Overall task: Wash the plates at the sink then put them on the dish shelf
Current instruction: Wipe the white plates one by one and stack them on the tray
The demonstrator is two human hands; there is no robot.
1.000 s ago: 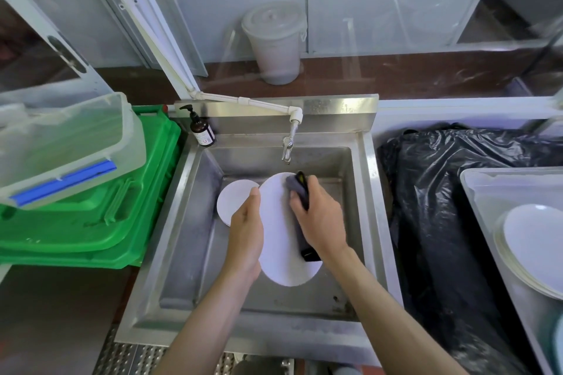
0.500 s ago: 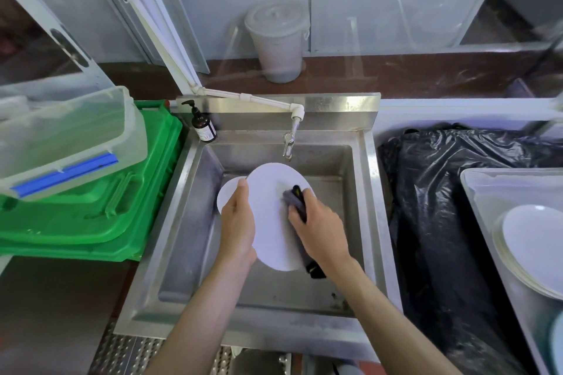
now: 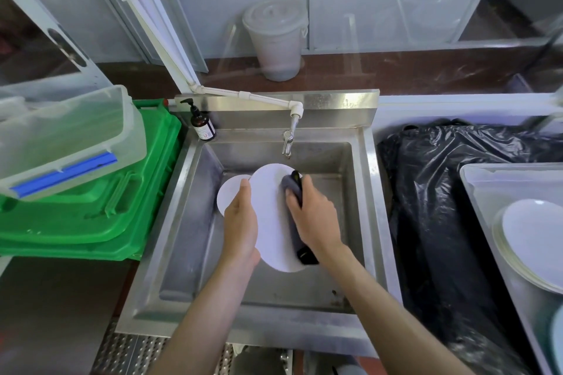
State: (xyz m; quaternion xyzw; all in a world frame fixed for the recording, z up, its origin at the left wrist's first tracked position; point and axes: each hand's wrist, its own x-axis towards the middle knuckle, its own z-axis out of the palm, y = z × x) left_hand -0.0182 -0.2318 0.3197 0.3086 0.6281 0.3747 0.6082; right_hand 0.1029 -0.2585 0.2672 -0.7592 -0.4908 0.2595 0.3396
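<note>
Right hand (image 3: 316, 216): fingers (image 3: 294, 199) curled over a dark grey sponge (image 3: 294, 192) with a black backing, pressing it against the face of a large white plate (image 3: 271, 207); grasping the sponge. Left hand (image 3: 240, 224): fingers wrapped around the left edge of the same plate, thumb on its upper face; grasping the plate. Large white plate: held tilted above the basin of the steel sink (image 3: 189, 222), its far edge just below the tap spout (image 3: 288, 143). Small white plate (image 3: 228, 195): partly hidden behind the left hand and the large plate, lying in the left rear part of the basin; whether it touches the large plate cannot be told. Tap: fed by a white pipe (image 3: 249, 96) running along the sink's backsplash from the left. Brown pump bottle (image 3: 202, 125): upright on the rear left corner of the sink rim. Green plastic crates (image 3: 100, 207): stacked just left of the sink, with a clear plastic container (image 3: 67, 137) with a blue clip resting tilted on top. Black plastic bag (image 3: 441, 207): just right of the sink. Clear tray (image 3: 487, 186): at the far right, holding a stack of white plates (image 3: 533, 237). White lidded bucket (image 3: 275, 39): on the floor beyond the glass behind the sink.
</note>
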